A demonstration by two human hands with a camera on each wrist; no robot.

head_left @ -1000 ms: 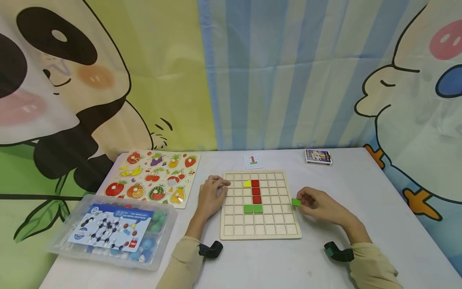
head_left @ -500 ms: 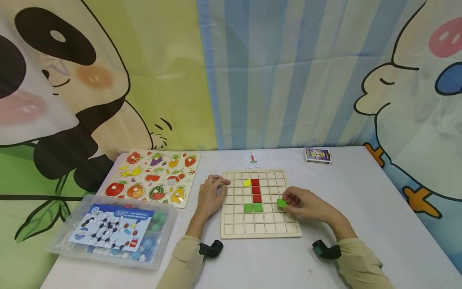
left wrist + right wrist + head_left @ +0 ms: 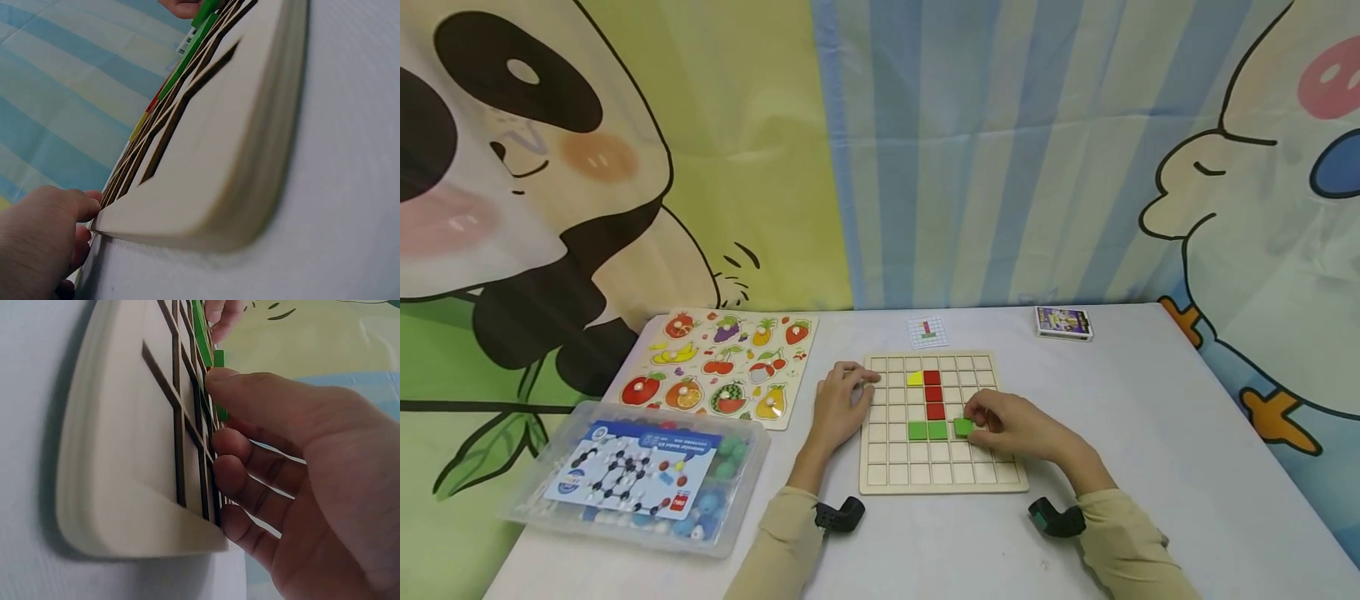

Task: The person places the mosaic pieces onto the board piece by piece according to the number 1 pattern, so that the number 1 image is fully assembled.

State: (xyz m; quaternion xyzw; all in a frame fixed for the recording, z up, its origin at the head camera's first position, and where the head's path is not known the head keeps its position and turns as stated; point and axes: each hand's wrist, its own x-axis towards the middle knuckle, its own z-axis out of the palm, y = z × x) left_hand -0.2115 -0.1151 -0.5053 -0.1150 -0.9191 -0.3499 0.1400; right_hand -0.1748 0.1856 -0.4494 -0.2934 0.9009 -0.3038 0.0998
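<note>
A wooden grid board [image 3: 940,482] lies on the white table. Three red squares [image 3: 932,393] form a column on it, with a yellow piece [image 3: 914,379] at the upper left and two green squares [image 3: 927,431] below. My right hand [image 3: 1000,423] pinches a third green square [image 3: 962,427] just right of those two, low over the board. In the right wrist view its fingers [image 3: 250,425] curl against the board [image 3: 125,487]. My left hand [image 3: 842,404] rests on the board's left edge, thumb against the rim [image 3: 206,206].
A small pattern card [image 3: 927,331] lies behind the board, a purple card box [image 3: 1062,322] further right. A fruit peg puzzle [image 3: 722,367] and a clear plastic box of coloured balls [image 3: 640,475] sit to the left. A cartoon curtain hangs behind the table.
My right hand has carried the green square leftward from beside the board's right edge to the cell next to the two green squares. The left hand has stayed put.
</note>
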